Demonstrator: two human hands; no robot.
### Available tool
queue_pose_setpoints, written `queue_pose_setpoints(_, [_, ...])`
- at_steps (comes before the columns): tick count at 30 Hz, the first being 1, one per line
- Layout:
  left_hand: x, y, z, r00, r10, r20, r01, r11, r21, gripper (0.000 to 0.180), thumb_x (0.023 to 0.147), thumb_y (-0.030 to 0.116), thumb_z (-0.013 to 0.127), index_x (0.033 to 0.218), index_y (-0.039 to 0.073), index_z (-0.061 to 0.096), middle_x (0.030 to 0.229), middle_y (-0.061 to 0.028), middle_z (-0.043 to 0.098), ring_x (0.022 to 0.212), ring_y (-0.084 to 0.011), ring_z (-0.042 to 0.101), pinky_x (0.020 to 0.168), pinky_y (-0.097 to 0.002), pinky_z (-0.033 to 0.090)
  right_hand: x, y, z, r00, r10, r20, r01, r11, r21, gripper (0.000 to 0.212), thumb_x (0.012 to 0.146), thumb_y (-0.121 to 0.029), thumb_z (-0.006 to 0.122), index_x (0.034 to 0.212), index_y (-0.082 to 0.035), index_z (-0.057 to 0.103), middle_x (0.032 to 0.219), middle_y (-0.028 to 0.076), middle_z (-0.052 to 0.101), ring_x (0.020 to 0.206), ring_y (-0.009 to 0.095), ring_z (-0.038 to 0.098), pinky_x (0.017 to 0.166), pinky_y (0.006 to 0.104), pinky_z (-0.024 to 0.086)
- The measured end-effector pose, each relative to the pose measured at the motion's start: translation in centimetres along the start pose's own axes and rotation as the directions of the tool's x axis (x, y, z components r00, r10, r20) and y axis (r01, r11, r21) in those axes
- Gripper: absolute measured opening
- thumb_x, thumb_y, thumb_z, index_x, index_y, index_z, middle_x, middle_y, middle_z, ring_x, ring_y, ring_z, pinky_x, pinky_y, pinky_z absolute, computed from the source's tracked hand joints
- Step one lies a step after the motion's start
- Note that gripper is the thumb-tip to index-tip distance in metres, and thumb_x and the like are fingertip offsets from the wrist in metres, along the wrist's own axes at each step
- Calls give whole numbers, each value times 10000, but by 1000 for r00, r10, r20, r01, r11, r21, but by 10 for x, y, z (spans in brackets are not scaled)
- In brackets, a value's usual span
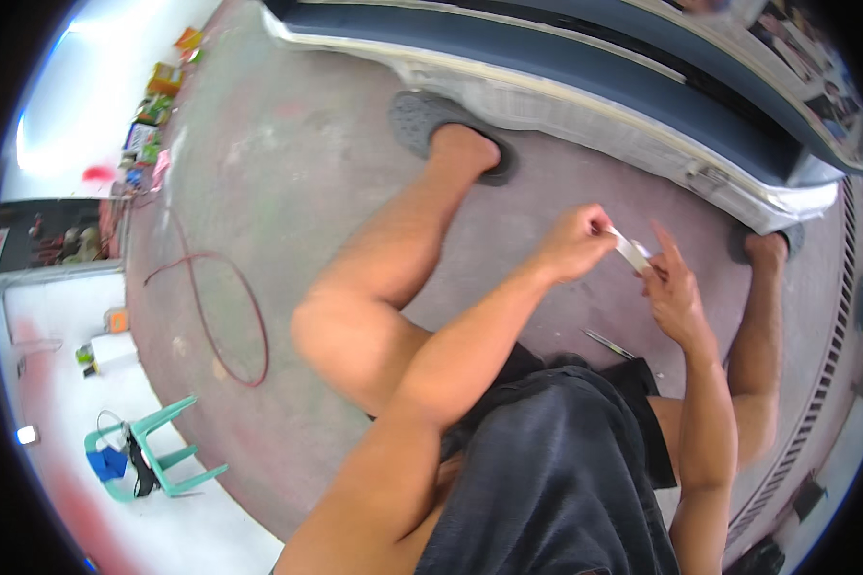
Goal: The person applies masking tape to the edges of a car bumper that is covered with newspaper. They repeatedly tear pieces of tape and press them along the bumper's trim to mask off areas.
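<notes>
Between my two hands stretches a short strip of whitish tape (629, 251). My left hand (577, 243) pinches its upper left end, with the fingers curled in. At the other end, my right hand (674, 289) grips the tape between thumb and fingers, one finger pointing up and away. Something pale shows by the right fingertips; whether it is a tape roll, I cannot make out. Both hands are in the air over the floor between my legs. In front of them is a dark blue vehicle panel (547, 62), its lower edge covered by pale masking sheet (585, 123).
A thin pen-like tool (609, 343) lies on the floor just below my hands. A red hose (259, 331) loops across the floor at left, near a green plastic chair (168, 446). Several colourful packages (153, 110) line the left wall. A slotted drain (820, 383) runs along the right.
</notes>
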State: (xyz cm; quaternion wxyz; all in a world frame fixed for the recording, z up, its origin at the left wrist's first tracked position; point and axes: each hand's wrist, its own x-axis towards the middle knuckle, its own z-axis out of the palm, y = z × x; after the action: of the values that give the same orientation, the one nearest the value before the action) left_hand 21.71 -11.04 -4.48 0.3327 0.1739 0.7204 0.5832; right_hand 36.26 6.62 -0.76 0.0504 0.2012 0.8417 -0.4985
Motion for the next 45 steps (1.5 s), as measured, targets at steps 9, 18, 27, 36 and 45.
queue_pose_setpoints(9, [-15,29,6,999,35,39,-20,947,-322,373,877,-15,797,981,79,451,1019,-166,769,897,-111,686,722,-268,537,0,-47,-15,994,-15,104,11,999,37,648,988,-20,592,1602,-8,385,975,126,729,780,168,691,747,324,555])
queue_pose_setpoints(18, [-37,39,26,918,366,-151,-349,928,129,371,877,21,801,956,62,441,867,-166,753,639,-188,656,564,-345,509,-5,-47,-6,1000,-28,-5,28,999,-44,348,987,-87,655,1317,21,678,914,125,747,726,171,730,661,320,569])
queue_pose_setpoints(27, [-40,45,35,904,366,-219,-336,927,164,432,884,11,813,877,67,384,834,-166,765,650,-81,520,531,-305,452,-4,-63,-15,991,135,-13,-134,990,53,197,926,-116,663,1023,11,780,760,200,734,619,276,694,627,396,547])
queue_pose_setpoints(36, [3,-45,-16,859,110,-500,-31,986,164,339,865,18,807,976,45,488,844,-120,690,748,-136,614,643,-339,496,-18,-26,42,958,-252,-133,150,842,-518,150,927,-152,657,912,-8,698,852,199,738,747,402,730,627,491,577])
queue_pose_setpoints(45, [9,34,-15,998,50,-44,-66,808,-586,327,966,3,602,1206,130,419,1276,-259,701,1200,-330,705,978,-379,504,18,45,76,997,-59,51,78,738,-670,332,950,-256,709,1204,-42,704,956,175,749,789,366,751,647,467,602])
